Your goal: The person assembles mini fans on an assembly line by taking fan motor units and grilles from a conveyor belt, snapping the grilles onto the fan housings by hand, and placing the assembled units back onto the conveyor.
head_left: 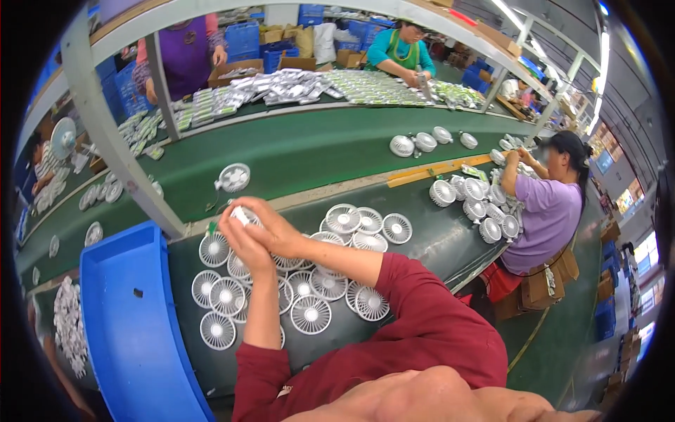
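While left hand (244, 246) and right hand (278, 231) cup a white fan part (246, 216), fingers curled around it, that part is right of the blue tray (133, 330), near its far end. White round grilles (311, 314) lie right of the tray; green belt (309, 144) runs beyond it.

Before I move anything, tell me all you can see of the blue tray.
The blue tray is long and shallow, plastic by its look, with raised walls. It sits face up left of the white grilles, its length running toward the person; its near end meets the picture's lower edge. A small dark patch marks its floor, whether hole or object I cannot tell. The left hand and right hand are both clear of it.
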The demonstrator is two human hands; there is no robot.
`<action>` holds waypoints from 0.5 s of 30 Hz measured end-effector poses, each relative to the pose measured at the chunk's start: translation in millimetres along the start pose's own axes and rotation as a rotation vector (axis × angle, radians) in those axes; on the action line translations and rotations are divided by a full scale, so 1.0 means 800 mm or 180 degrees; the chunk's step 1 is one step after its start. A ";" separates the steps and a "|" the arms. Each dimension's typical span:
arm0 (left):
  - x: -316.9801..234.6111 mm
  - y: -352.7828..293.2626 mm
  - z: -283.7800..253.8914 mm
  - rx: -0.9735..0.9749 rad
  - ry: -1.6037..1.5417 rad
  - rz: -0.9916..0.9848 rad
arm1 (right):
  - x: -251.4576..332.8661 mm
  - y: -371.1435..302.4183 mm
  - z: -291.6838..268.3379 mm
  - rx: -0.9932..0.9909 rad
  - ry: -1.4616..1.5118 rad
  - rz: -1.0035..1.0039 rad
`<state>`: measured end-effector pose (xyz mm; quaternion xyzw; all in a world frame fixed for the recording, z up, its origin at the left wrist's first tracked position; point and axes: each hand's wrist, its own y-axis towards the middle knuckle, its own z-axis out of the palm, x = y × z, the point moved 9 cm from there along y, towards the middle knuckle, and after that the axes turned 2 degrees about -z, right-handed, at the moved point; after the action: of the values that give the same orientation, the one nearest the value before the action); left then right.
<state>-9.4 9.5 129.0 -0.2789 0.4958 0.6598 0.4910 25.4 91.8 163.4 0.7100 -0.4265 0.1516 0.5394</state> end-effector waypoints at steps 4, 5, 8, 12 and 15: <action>0.004 0.007 -0.003 -0.0069 0.0337 0.0205 | -0.019 0.004 0.002 -0.0006 -0.0018 0.0269; 0.011 0.011 -0.008 -0.0032 0.0322 0.0145 | -0.022 0.009 0.008 0.0096 -0.0088 0.0291; 0.064 0.021 -0.006 0.0331 0.0523 -0.0171 | -0.068 0.011 -0.009 0.0380 -0.0216 0.0629; 0.079 0.003 0.025 0.0974 0.1921 0.0154 | -0.131 -0.011 -0.128 -0.0244 -0.1701 0.0779; 0.081 0.002 0.009 0.1003 0.2284 0.0199 | -0.146 -0.049 -0.181 -0.0399 -0.3648 0.1552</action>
<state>-33.8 40.0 76.8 -0.3977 0.7395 0.4508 0.3029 21.9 275.2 113.7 0.5277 -0.8059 -0.1600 0.2155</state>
